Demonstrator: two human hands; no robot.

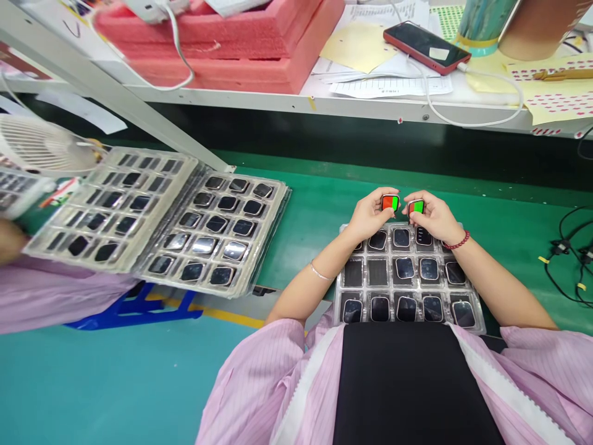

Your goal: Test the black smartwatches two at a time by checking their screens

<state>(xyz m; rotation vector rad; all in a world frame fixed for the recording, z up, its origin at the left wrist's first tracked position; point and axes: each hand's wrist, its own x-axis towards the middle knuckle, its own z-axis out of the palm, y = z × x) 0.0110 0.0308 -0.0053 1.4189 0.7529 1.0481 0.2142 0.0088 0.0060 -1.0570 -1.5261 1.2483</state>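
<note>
My left hand (370, 214) is closed on a smartwatch (390, 202) whose lit screen shows red and green blocks. Beside it, my right hand (433, 216) grips a second smartwatch (416, 207), also lit in red and green. The two watches are close together but apart, both held over the far edge of a clear plastic tray (340, 296). Dark-screened watch faces (404, 267) sit in most of the tray's pockets. Two pockets in the middle row, toward the left, hold no watch. The tray's near edge is against my body.
Left on the green bench (306, 210) stand stacked trays (264, 247) of watch faces, with another tray (155, 244) alongside. A co-worker's sleeve (60, 293) and a white fan (41, 145) are far left. Black cables (563, 247) lie right. Overhead, a shelf (259, 101) carries red foam (296, 65) and a phone (424, 48).
</note>
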